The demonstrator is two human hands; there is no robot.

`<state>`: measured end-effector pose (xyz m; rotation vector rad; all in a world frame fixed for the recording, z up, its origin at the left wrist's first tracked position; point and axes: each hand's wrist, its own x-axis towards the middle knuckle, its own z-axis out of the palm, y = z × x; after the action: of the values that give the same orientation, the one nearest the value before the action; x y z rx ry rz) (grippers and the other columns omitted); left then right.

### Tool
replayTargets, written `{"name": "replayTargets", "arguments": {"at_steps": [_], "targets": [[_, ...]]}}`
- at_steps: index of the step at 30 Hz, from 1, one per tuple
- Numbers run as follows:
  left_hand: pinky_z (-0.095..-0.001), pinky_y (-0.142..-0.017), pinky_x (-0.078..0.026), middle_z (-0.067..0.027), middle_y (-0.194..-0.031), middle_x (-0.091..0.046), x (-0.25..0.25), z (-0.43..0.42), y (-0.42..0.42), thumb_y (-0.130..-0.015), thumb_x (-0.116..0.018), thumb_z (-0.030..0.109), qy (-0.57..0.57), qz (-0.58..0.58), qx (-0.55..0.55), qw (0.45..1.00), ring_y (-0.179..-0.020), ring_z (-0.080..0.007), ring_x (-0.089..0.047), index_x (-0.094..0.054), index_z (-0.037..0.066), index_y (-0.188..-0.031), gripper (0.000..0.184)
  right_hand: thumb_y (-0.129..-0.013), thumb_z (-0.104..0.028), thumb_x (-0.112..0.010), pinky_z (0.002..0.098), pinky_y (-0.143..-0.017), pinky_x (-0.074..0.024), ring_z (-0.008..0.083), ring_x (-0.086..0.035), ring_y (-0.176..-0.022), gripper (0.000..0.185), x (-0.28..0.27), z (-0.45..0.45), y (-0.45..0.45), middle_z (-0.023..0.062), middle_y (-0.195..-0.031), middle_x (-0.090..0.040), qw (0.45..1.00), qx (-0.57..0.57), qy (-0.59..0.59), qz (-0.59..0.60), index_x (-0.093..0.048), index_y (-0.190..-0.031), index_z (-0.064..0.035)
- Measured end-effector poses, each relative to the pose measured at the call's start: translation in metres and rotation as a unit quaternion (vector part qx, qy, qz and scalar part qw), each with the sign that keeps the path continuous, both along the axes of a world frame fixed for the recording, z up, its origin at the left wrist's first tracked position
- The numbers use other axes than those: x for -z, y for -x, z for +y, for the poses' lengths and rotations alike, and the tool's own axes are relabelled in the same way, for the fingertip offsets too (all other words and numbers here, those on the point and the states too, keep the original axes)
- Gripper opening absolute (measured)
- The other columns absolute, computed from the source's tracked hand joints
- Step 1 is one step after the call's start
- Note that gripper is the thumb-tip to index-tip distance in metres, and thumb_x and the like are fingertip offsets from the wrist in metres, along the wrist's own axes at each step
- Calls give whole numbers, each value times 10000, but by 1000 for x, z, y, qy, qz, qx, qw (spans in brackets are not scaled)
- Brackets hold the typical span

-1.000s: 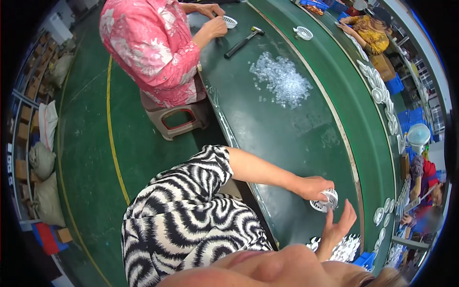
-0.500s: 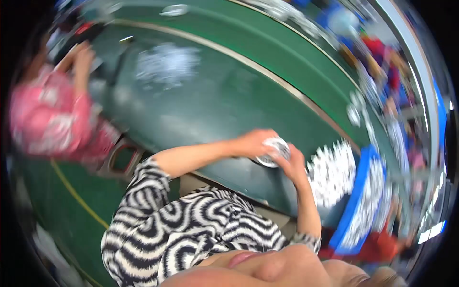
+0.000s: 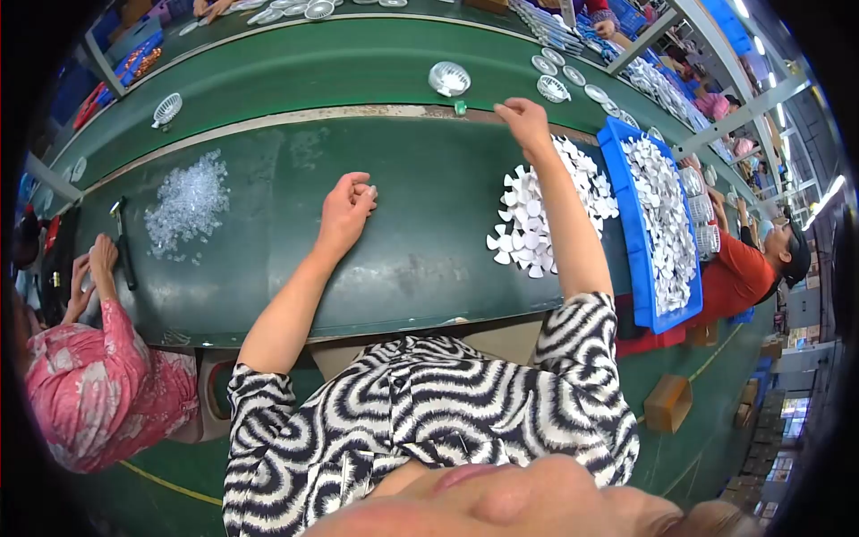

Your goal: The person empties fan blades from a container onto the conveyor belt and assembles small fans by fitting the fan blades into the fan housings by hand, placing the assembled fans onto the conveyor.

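My left hand [image 3: 347, 211] is above the middle of the green worktable [image 3: 420, 242], fingers curled together. Whatever is in its fingers, if anything, is too small to make out. My right hand [image 3: 526, 127] reaches over the table's far edge beside the conveyor, fingers loosely bent and apart, nothing visible in them. To its left, a round silvery ribbed housing [image 3: 449, 79] sits on the green belt [image 3: 358, 76], apart from my fingers. A small green piece [image 3: 460, 107] lies just below that housing. Under my right forearm spreads a pile of white fan-shaped parts [image 3: 528, 219].
A blue tray [image 3: 641, 309] full of similar white parts stands at the right. Small clear pieces [image 3: 188, 204] are heaped at the left, near a hammer-like tool [image 3: 123, 242]. A co-worker in pink [image 3: 89, 385] sits left; another in red [image 3: 738, 268] is right. More housings [image 3: 167, 109] dot the belt.
Both hands were together on a round white part near the pile. They have separated: the right has moved out to the belt, the left has moved left. The view has turned and sharpened.
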<state>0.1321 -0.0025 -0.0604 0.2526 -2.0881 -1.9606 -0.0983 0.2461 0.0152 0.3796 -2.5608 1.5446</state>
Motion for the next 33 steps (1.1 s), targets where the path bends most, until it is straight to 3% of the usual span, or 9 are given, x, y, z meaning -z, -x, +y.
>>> {"name": "replayTargets", "arguments": {"at_steps": [5,7,10,13,18,21,25,31,33], "targets": [[-250,-664,-494,-53,-830,-618,8,2,2,-875,-576,134,59,13,12,998,-725,-107,-592,-545,-20,-1088,265,-692,-273,-757,385,-801,-493,321,-621,-913,535,-12,65,-75,221,-1030,-624,929,-79,-342,114,-592,-1131,-14],[-259,-671,-493,-61,-815,-626,12,1,4,-863,-584,143,71,14,18,997,-718,-113,-590,-558,-14,-1063,255,-653,-308,-780,450,-876,-449,384,-541,-1061,623,-4,80,-107,236,-1165,-555,884,-103,-425,167,-567,-1179,-50],[-262,-671,-490,-66,-814,-631,13,0,5,-861,-585,152,71,5,18,997,-716,-118,-590,-564,-12,-1054,254,-625,-332,-798,484,-899,-418,367,-483,-1127,676,5,74,-139,201,-1258,-495,851,-62,-500,146,-557,-1217,-111],[-259,-671,-488,-61,-817,-631,12,0,4,-863,-581,144,95,7,17,995,-713,-115,-587,-568,-11,-1046,240,-625,-220,-777,480,-827,-428,330,-500,-1056,503,16,56,-139,169,-1178,-527,838,-34,-502,213,-606,-1081,-97],[-255,-676,-485,-60,-818,-630,5,1,2,-862,-581,129,92,-3,21,996,-719,-107,-584,-570,-17,-1036,227,-706,-110,-712,412,-873,-455,361,-540,-1035,403,41,10,-123,193,-1143,-554,926,-136,-250,249,-589,-1082,-34],[-250,-681,-487,-65,-823,-629,2,0,2,-867,-575,123,68,4,27,997,-732,-107,-585,-565,-29,-1033,226,-775,-108,-680,385,-906,-451,359,-528,-1078,393,32,-17,-147,180,-1186,-540,933,-230,-162,223,-556,-1137,-20],[-250,-681,-487,-68,-829,-632,3,-1,2,-868,-574,121,64,-16,26,998,-740,-110,-590,-565,-29,-1035,225,-751,-107,-709,398,-875,-470,350,-533,-1074,430,17,2,-192,179,-1195,-532,916,-274,-224,189,-559,-1149,-44],[-262,-679,-489,-76,-831,-648,-1,-1,2,-868,-575,121,54,-26,21,998,-728,-123,-607,-570,-25,-1038,224,-667,-72,-737,419,-811,-460,348,-515,-994,494,11,68,-222,186,-1131,-530,883,-131,-428,142,-546,-1121,-44],[-266,-683,-491,-78,-828,-655,-3,1,3,-867,-579,119,62,-31,24,997,-726,-123,-615,-573,-21,-1038,221,-659,-38,-723,416,-804,-451,352,-509,-959,456,20,71,-216,175,-1064,-532,892,-132,-405,149,-545,-1079,-29]]}}
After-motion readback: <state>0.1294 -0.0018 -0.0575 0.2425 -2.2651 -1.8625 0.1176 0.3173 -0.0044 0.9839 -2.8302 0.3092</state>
